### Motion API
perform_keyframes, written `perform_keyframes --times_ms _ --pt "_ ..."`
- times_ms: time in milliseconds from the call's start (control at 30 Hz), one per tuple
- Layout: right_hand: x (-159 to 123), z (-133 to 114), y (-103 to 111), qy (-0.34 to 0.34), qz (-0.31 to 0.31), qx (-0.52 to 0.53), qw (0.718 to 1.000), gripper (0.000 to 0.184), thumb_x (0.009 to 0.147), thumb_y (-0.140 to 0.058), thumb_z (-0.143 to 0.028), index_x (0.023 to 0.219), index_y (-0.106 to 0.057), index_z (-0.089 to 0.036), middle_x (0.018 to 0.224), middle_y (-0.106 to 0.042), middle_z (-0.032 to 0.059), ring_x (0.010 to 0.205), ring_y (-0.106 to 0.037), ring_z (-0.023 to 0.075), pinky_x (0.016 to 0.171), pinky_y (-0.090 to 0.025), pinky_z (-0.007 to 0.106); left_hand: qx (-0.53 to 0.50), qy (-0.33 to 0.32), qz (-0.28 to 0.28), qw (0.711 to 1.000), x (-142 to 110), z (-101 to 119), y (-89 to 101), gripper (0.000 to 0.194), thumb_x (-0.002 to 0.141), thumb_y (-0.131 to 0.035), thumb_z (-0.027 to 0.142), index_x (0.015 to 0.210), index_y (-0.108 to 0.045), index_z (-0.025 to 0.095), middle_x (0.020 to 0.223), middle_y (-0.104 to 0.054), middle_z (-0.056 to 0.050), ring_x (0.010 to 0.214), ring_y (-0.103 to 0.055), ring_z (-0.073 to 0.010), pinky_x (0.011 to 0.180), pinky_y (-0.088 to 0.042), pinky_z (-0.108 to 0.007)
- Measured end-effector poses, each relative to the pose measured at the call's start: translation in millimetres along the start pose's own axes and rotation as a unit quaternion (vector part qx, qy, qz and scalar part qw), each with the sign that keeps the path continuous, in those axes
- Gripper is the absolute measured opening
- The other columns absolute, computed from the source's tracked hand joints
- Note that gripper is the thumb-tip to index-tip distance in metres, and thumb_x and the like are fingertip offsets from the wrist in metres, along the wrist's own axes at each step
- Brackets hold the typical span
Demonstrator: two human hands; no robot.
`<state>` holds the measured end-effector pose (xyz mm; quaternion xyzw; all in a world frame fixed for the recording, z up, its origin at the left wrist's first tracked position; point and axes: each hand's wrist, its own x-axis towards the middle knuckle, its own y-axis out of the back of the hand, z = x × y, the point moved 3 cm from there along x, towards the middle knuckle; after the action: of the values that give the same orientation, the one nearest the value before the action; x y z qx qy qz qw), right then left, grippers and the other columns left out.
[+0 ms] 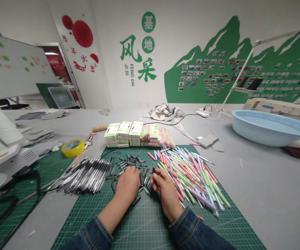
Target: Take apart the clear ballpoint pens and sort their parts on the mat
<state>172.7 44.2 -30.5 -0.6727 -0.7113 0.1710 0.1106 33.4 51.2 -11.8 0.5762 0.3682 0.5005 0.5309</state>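
Note:
My right hand [165,189] pinches a small black pen cap [153,169] upright between thumb and fingers, just left of the coloured pens [189,177]. My left hand [128,183] reaches down into a scatter of black pen caps [130,160]; its fingers are curled, and whatever they grip is hidden under the hand. More caps lie between the two hands. To the left, clear pen barrels with dark ends [89,175] are spread in a thick row. Everything rests on a green cutting mat [144,227].
Behind the caps stand stacked small boxes [124,133]. At left are yellow tape [73,148], a glue tube [90,139] and a sewing machine [6,163]. A light blue basin [272,130] sits at right. Fabric scraps [165,113] and a cable lie at the back.

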Motion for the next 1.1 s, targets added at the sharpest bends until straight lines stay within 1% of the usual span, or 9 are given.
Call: perform_keyframes --times_ms 100,233,433,633,733,867,967,1033,1100 --pt "0.6 0.5 0.5 -0.002 0.003 -0.004 1.000 0.021 0.079 -0.061 -0.034 0.090 -0.061 -0.016 0.063 -0.056 -0.0010 0.048 -0.041 0.0065 0.046 -0.025 0.019 -0.029 0.004 0.008 1.000 -2.2 -6.8 -0.2 0.012 0.085 -0.046 0.018 0.089 -0.058 0.020 0.095 -0.056 -0.007 0.095 -0.050 -0.0214 0.079 -0.042 -0.032" --pt "-0.1 2.0 0.9 -0.009 0.001 0.001 1.000 0.021 0.079 -0.060 -0.033 0.091 -0.061 -0.016 0.063 -0.056 -0.0012 0.049 -0.041 0.0069 0.046 -0.026 0.019 -0.063 0.019 0.012 0.998 -1.6 -17.5 0.5 0.011 0.083 -0.051 0.020 0.092 -0.057 0.022 0.096 -0.055 -0.005 0.097 -0.050 -0.0204 0.081 -0.041 -0.030" --pt "-0.8 0.1 0.6 -0.006 0.007 0.005 1.000 0.020 0.079 -0.059 -0.032 0.091 -0.061 -0.016 0.063 -0.055 -0.0015 0.049 -0.041 0.0069 0.047 -0.026 0.019 -0.064 0.004 0.007 0.998 1.5 -16.8 2.5 0.019 0.083 -0.050 0.017 0.097 -0.059 0.025 0.097 -0.054 -0.004 0.100 -0.050 -0.0193 0.080 -0.041 -0.028" --pt "-1.4 -2.3 0.2 -0.001 0.009 0.008 1.000 0.020 0.078 -0.061 -0.032 0.090 -0.062 -0.016 0.063 -0.056 -0.0014 0.050 -0.042 0.0068 0.047 -0.028 0.018 -0.023 -0.015 -0.003 1.000 2.2 -10.4 5.0 0.011 0.084 -0.050 0.021 0.085 -0.060 0.021 0.094 -0.054 -0.005 0.094 -0.051 -0.0197 0.076 -0.041 -0.029" --pt "-3.4 -3.7 -0.3 0.002 0.011 0.006 1.000 0.020 0.077 -0.062 -0.032 0.089 -0.062 -0.015 0.062 -0.056 -0.0015 0.049 -0.042 0.0066 0.046 -0.027 0.018 -0.034 -0.017 0.009 0.999 3.2 -12.2 3.0 0.011 0.084 -0.049 0.020 0.081 -0.059 0.020 0.093 -0.056 -0.005 0.093 -0.052 -0.0191 0.076 -0.041 -0.028" --pt "-3.0 -7.2 1.0 0.004 0.020 0.007 1.000 0.024 0.074 -0.065 -0.034 0.087 -0.062 -0.015 0.061 -0.057 -0.0012 0.048 -0.042 0.0067 0.045 -0.027 0.018 -0.118 0.032 0.032 0.992 7.9 -22.3 -1.0 0.008 0.082 -0.050 0.020 0.079 -0.057 0.020 0.084 -0.060 -0.003 0.083 -0.056 -0.0167 0.071 -0.041 -0.026" --pt "1.3 -12.3 7.1 0.020 0.046 0.008 0.999 0.025 0.073 -0.066 -0.036 0.087 -0.063 -0.015 0.061 -0.057 -0.0012 0.048 -0.042 0.0066 0.044 -0.027 0.018 -0.218 0.066 0.036 0.973 14.9 -26.6 -2.5 0.007 0.083 -0.049 0.021 0.081 -0.056 0.020 0.073 -0.061 0.000 0.069 -0.057 -0.0143 0.064 -0.040 -0.024" --pt "5.1 -16.1 13.5 0.038 0.068 0.008 0.997 0.023 0.074 -0.065 -0.035 0.088 -0.063 -0.016 0.062 -0.057 -0.0014 0.048 -0.042 0.0064 0.045 -0.027 0.018 -0.271 0.057 0.035 0.960 21.5 -21.3 -1.7 0.007 0.081 -0.050 0.020 0.081 -0.057 0.020 0.071 -0.062 0.001 0.067 -0.058 -0.0134 0.063 -0.040 -0.023" --pt "8.3 -19.1 20.5 0.055 0.093 0.013 0.994 0.021 0.075 -0.063 -0.033 0.088 -0.063 -0.017 0.062 -0.057 -0.0019 0.048 -0.041 0.0064 0.045 -0.028 0.018 -0.298 0.034 0.033 0.953 29.5 -9.2 -0.4 0.007 0.078 -0.053 0.016 0.078 -0.058 0.020 0.070 -0.062 0.001 0.067 -0.058 -0.0133 0.064 -0.040 -0.023"
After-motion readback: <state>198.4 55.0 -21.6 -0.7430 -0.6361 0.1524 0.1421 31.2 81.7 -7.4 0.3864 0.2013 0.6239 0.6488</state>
